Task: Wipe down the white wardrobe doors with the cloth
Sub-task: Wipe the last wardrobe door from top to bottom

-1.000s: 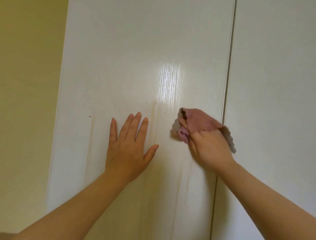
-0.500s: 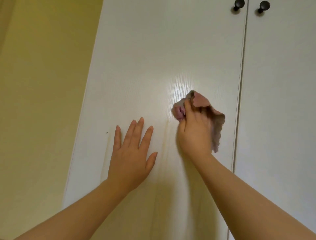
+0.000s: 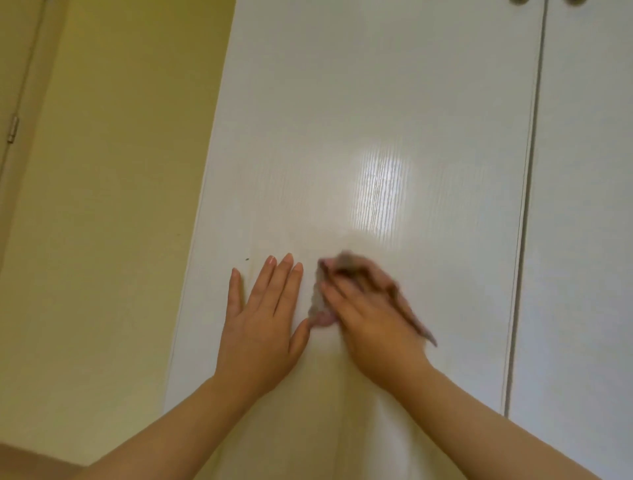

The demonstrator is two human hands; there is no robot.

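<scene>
The left white wardrobe door (image 3: 342,120) fills the middle of the view, and the right door (image 3: 589,205) sits past a narrow vertical gap. My left hand (image 3: 263,325) lies flat on the left door with its fingers spread upward. Just to its right, my right hand (image 3: 373,329) holds the pinkish-brown cloth (image 3: 317,305) against the same door. Both the right hand and the cloth are motion-blurred. Cloth shows past the fingertips and trails off behind the hand's right side.
Two dark knobs (image 3: 519,1) barely show at the top edge, either side of the gap. A yellow wall (image 3: 102,205) runs along the left, with a door frame and hinge (image 3: 13,129) at far left. A small dark speck (image 3: 246,259) marks the door beside my left hand.
My right hand has swept the cloth down and left, ending close beside my left thumb. My left hand stays flat on the door. The view has shifted so more wall shows.
</scene>
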